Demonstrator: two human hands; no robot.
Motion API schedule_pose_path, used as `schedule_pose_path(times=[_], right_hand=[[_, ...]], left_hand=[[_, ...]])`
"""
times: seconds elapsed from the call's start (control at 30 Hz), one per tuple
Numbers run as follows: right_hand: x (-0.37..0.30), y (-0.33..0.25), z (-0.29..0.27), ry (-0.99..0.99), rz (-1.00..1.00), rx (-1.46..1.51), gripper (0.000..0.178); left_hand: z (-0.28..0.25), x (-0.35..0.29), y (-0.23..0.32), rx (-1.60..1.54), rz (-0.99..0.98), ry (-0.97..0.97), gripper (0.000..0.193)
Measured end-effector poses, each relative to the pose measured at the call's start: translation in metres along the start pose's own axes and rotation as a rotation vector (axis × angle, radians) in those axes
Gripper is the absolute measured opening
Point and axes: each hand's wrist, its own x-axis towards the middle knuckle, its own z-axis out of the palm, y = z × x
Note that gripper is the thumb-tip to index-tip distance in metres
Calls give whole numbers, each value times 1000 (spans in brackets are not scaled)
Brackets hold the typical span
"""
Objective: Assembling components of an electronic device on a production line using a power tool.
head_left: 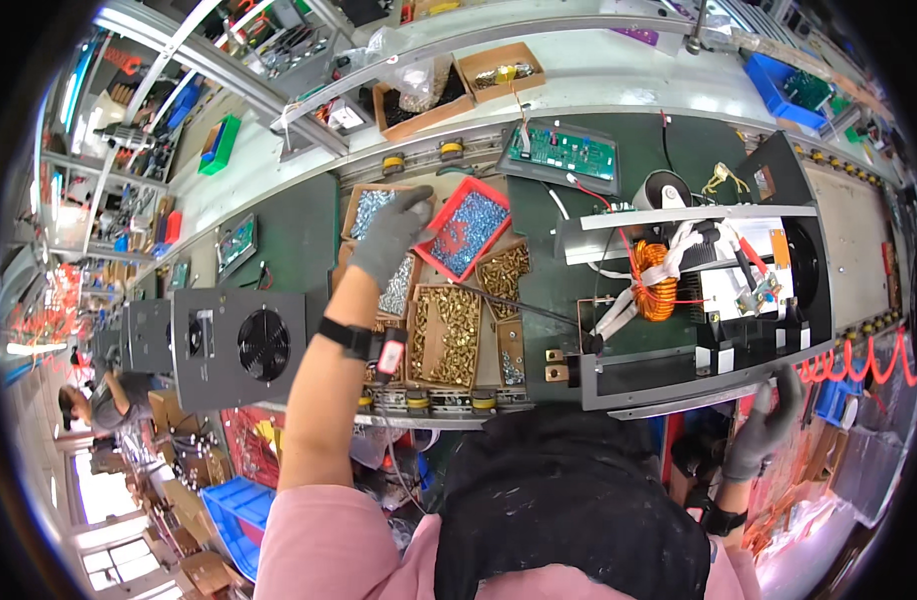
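My left hand (391,240), in a grey glove, hovers over the screw boxes with its fingers bent together by the left rim of a red tray (498,236) of small bluish screws. Whatever its fingertips hold is hidden. Behind and below that hand are a box of silver screws (372,208) and another of silver fasteners (399,283). My right hand (769,428), gloved too, is open with fingers apart, just off the front edge of a dark metal chassis (709,375). Inside the chassis sit a copper-wound coil (656,281), thick white cables (669,262) and a fan (803,263).
Brass screws fill a cardboard box (445,335) near the bench's front edge. A green circuit board (564,152) lies behind the chassis. At left stands a grey housing with a black fan (264,345). A red coiled hose (859,362) hangs at right; another person (119,400) is far left.
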Motion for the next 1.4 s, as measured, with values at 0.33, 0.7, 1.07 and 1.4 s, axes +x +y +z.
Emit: schedule_pose_path(times=[0.33, 0.7, 1.07, 1.4], right_hand=[[6, -188, 89, -620, -533, -33, 36], [73, -45, 31, -554, -491, -278, 34], [-24, 15, -36, -437, 143, -645, 44], [-68, 281, -201, -240, 824, -687, 36]], left_hand=[[-33, 28, -124, 290, -117, 157, 43], [-113, -170, -282, 1485, -416, 332, 40], [-215, -223, -393, 1684, 27, 264, 81], [-52, -182, -230, 1852, -713, 16, 41]])
